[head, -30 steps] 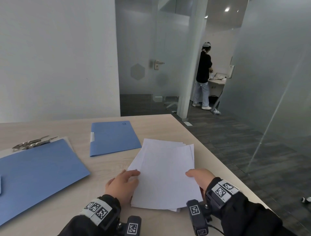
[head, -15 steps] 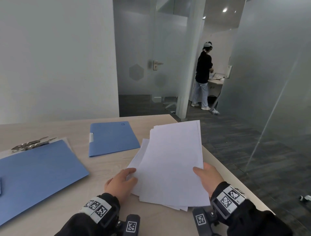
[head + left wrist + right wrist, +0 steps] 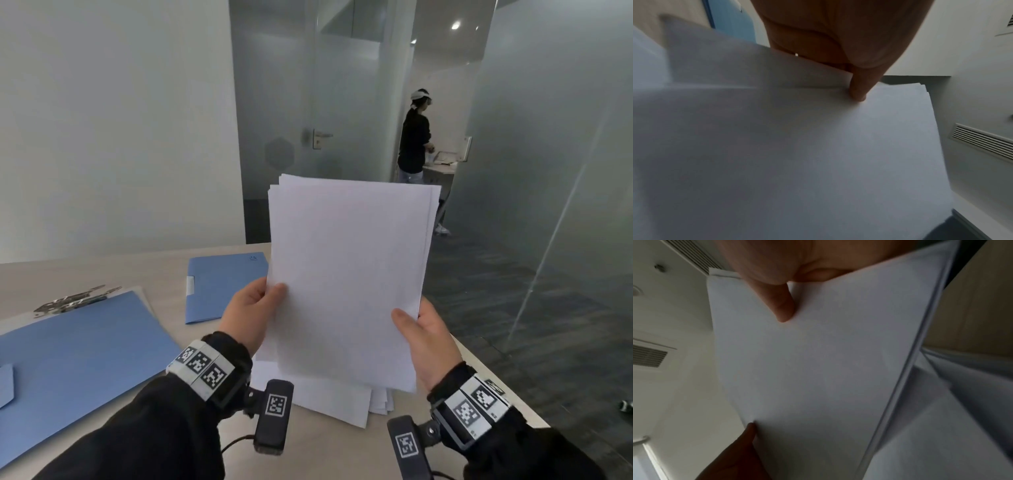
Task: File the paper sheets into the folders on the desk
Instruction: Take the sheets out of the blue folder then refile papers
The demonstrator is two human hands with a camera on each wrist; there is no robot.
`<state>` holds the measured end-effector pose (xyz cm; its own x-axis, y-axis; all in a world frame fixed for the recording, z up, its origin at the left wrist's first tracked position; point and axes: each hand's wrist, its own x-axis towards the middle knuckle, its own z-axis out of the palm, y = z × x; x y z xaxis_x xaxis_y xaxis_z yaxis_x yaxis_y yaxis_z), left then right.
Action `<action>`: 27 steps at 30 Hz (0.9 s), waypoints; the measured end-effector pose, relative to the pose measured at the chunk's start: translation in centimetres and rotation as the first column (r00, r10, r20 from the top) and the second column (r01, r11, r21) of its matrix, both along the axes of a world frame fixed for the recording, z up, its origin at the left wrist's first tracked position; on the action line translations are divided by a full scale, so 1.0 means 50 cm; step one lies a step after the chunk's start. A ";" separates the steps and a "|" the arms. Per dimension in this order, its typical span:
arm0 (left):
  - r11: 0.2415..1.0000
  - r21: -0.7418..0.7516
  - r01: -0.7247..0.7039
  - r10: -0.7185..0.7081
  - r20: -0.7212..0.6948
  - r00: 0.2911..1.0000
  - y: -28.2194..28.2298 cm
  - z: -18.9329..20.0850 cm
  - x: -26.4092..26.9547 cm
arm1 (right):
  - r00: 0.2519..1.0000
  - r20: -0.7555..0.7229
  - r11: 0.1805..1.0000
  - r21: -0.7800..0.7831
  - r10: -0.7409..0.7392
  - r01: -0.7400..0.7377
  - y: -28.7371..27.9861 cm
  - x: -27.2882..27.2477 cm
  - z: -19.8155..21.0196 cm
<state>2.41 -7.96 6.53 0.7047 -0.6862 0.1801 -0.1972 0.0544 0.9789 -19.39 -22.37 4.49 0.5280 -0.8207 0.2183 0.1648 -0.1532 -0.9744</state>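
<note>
I hold a stack of white paper sheets (image 3: 346, 274) upright above the desk. My left hand (image 3: 255, 313) pinches its left edge, thumb in front. My right hand (image 3: 423, 332) grips its right edge near the bottom, thumb on the front face. The stack fills the left wrist view as sheets (image 3: 797, 154) under my thumb, and the right wrist view as sheets (image 3: 818, 361). A few more sheets (image 3: 339, 401) lie flat on the desk beneath. A small closed blue folder (image 3: 222, 286) lies behind my left hand. A large open blue folder (image 3: 75, 359) with a metal clip (image 3: 77, 301) lies at the left.
The wooden desk (image 3: 130, 270) ends close to my right wrist; dark floor lies beyond that edge. A white wall stands behind the desk. Frosted glass partitions and a door are further back, where a person (image 3: 414, 147) stands at a counter.
The stack went from lying flat on the desk to upright in the air. Both hands rose with it, and my left hand moved from resting on the sheets to pinching the edge.
</note>
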 end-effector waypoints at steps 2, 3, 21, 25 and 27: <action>0.998 -0.057 0.013 -0.014 -0.019 1.000 0.002 -0.004 -0.012 | 0.999 0.051 1.000 0.018 -0.017 0.016 0.003 0.007 0.000; 0.997 -0.074 0.017 -0.019 -0.025 1.000 0.004 -0.011 -0.018 | 0.997 0.069 0.999 0.034 -0.015 0.013 0.003 0.009 -0.004; 1.000 -0.002 0.027 -0.027 -0.078 0.997 0.030 -0.087 -0.060 | 0.998 -0.062 0.980 0.197 0.028 -0.016 0.019 0.018 -0.050; 0.996 -0.075 -0.053 0.035 -0.213 0.976 0.073 -0.077 -0.031 | 0.975 -0.146 0.979 0.140 0.167 -0.147 0.048 0.041 -0.044; 0.993 -0.096 -0.067 0.036 -0.301 0.953 0.105 -0.067 -0.014 | 0.952 -0.212 0.975 0.089 0.220 -0.205 0.067 0.061 -0.046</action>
